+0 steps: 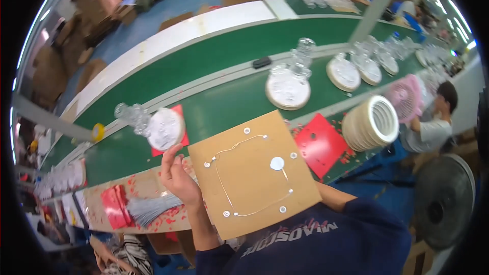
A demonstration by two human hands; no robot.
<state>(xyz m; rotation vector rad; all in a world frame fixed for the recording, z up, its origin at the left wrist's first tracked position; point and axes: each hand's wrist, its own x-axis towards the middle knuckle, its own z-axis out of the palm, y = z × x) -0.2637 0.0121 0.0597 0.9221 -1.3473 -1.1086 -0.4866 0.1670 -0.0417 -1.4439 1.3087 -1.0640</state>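
Note:
A square brown board (244, 183) is tilted up in front of my chest. Thin pale wire with small white connectors runs around its face, along with several small white round pieces and one larger white disc (277, 163). Beside the board's left edge is my left hand (178, 173), its fingers stretched upward and apart; whether its palm touches the edge, I cannot tell. My right forearm (336, 197) passes behind the board's right side, and the board hides that hand.
A green workbench (214, 102) carries clear glass-like pieces on round white bases (288, 91), stacked cream rings (371, 122), red sheets (321, 145) and a bundle of grey strands (153, 208). A co-worker (433, 122) sits at right near a pink fan (405, 97); a large dark fan (444, 201) stands closer.

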